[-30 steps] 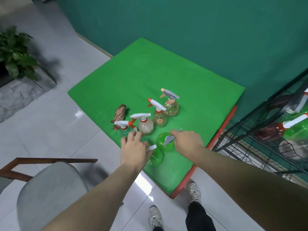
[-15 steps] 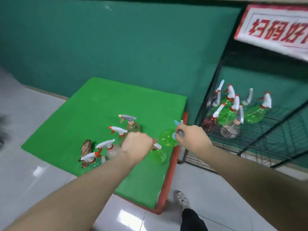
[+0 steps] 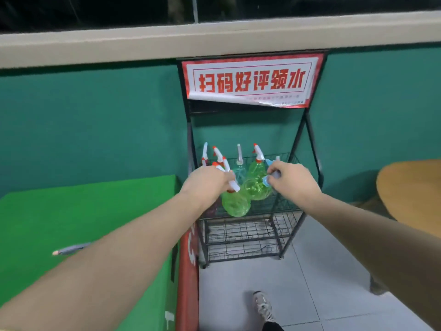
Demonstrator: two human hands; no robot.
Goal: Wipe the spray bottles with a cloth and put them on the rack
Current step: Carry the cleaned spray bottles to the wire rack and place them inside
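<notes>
My left hand (image 3: pixel 210 181) grips a green spray bottle (image 3: pixel 235 203) by its white trigger head, holding it at the front of the black wire rack (image 3: pixel 250 218). My right hand (image 3: pixel 292 180) grips a second green spray bottle (image 3: pixel 256 188) by its blue-capped head, just right of the first, over the rack's top basket. Several spray bottles (image 3: pixel 257 161) with white and red heads stand in that basket behind them. No cloth is visible.
The green-covered table (image 3: pixel 71 216) with a red side lies at the left; a grey spray head (image 3: pixel 71 249) shows on it beside my left forearm. A red-and-white sign (image 3: pixel 250 80) tops the rack. A wooden table (image 3: pixel 415 189) stands right. My shoe (image 3: pixel 263 306) is on the tiled floor.
Both hands lifted the two green bottles off the green table and carried them right to the rack. The view has turned from the table to the rack.
</notes>
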